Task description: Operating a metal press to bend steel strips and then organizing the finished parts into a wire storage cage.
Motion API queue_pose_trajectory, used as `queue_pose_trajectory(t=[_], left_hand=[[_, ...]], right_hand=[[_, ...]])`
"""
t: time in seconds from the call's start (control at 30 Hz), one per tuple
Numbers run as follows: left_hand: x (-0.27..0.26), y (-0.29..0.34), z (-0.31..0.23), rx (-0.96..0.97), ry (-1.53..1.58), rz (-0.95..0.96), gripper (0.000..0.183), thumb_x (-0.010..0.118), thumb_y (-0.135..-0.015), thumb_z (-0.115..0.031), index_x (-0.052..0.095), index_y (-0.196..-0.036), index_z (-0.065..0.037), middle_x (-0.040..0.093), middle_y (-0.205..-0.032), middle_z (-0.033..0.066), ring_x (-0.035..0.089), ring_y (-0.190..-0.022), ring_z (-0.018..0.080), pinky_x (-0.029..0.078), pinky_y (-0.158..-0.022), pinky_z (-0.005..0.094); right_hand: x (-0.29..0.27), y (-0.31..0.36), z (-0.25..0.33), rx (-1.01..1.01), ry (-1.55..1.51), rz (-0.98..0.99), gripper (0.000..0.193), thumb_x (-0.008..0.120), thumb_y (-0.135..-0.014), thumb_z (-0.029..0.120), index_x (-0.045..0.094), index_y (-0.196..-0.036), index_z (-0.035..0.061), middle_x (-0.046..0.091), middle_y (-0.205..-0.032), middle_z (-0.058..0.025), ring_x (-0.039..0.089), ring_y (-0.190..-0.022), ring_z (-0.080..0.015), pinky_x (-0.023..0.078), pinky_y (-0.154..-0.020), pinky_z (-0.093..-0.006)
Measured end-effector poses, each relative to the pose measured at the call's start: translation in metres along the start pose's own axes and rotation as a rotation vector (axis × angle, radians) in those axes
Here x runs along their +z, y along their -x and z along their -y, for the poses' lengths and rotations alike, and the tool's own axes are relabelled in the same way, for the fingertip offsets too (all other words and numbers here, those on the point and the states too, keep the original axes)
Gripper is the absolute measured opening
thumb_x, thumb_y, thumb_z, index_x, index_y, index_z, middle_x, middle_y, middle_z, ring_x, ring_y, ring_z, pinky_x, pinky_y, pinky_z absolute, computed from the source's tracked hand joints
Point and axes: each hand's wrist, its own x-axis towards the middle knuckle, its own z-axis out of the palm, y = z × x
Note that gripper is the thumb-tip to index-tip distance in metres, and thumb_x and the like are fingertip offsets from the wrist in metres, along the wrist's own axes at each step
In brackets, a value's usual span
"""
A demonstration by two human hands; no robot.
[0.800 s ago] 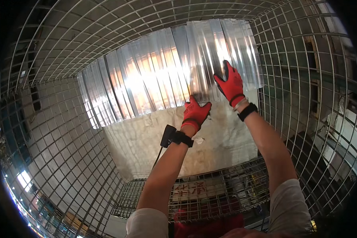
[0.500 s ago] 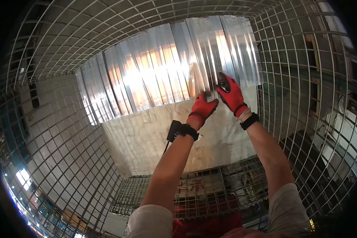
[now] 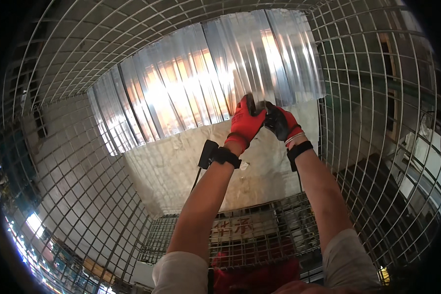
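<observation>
Shiny metal strips (image 3: pixel 181 83) lie side by side in a row across a pale, creased sheet (image 3: pixel 181 171), with bright light glaring off them. My left hand (image 3: pixel 246 125), in a red glove with black fingertips, is closed at the near end of one strip right of the row's middle. Beside it, almost touching, my right hand (image 3: pixel 281 123) has its gloved fingers curled in at the same strip end. A small grey stretch of the metal shows between the two hands; the fingers hide the rest of the grip.
Wire mesh walls (image 3: pixel 83 196) of a large cage rise left, right and beyond the strips. Closer to me a lower mesh panel (image 3: pixel 181 240) crosses in front of a red cloth (image 3: pixel 259 274). A black box (image 3: pixel 208 154) with a cable is strapped to my left wrist.
My left hand has moved slightly up and left onto the strip end. My right hand has come down and left toward it, its fingers curling in. The view has shifted a little.
</observation>
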Motion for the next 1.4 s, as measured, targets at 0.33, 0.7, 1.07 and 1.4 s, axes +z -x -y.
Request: queue_pose_trajectory(t=[0.33, 0.7, 1.07, 1.4], left_hand=[[-0.013, -0.005, -0.034, -0.363, 0.458, 0.142, 0.034, 0.065, -0.073, -0.022, 0.052, -0.1, -0.005, 0.058, -0.082, 0.0031, 0.054, -0.064, 0.0095, 0.043, -0.054, 0.0236], [-0.044, 0.006, -0.042, -0.33, 0.991, 0.151, 0.03, 0.062, -0.074, -0.007, 0.052, -0.102, -0.001, 0.058, -0.089, 0.0046, 0.055, -0.077, 0.0137, 0.045, -0.068, 0.0263], [-0.072, -0.009, 0.008, -0.33, 0.939, 0.012, 0.029, 0.061, -0.075, -0.009, 0.052, -0.102, 0.0, 0.059, -0.092, 0.0058, 0.058, -0.081, 0.015, 0.044, -0.073, 0.0263], [-0.104, 0.007, -0.019, -0.285, -0.804, 0.162, 0.061, 0.044, -0.074, -0.059, 0.055, -0.084, 0.0, 0.06, -0.073, 0.0184, 0.058, -0.074, 0.0333, 0.045, -0.067, 0.0376]], right_hand=[[0.019, 0.035, -0.021, -0.436, 0.223, -0.018, 0.017, 0.053, -0.082, 0.02, 0.054, -0.088, 0.0036, 0.054, -0.07, -0.0034, 0.047, -0.056, -0.0082, 0.037, -0.052, -0.0188], [0.049, 0.069, -0.03, -0.367, 0.337, 0.04, 0.02, 0.059, -0.078, 0.016, 0.05, -0.091, 0.0042, 0.056, -0.08, -0.0029, 0.053, -0.063, -0.0091, 0.041, -0.057, -0.0203], [0.058, 0.043, -0.06, -0.169, 0.089, 0.238, 0.019, 0.057, -0.077, 0.015, 0.049, -0.091, 0.0054, 0.057, -0.085, -0.0035, 0.056, -0.076, -0.0132, 0.043, -0.068, -0.0259], [0.042, 0.017, -0.067, 0.018, -0.05, 0.115, 0.024, 0.053, -0.081, 0.024, 0.052, -0.097, 0.006, 0.058, -0.095, -0.0104, 0.056, -0.089, -0.0223, 0.043, -0.079, -0.0365]])
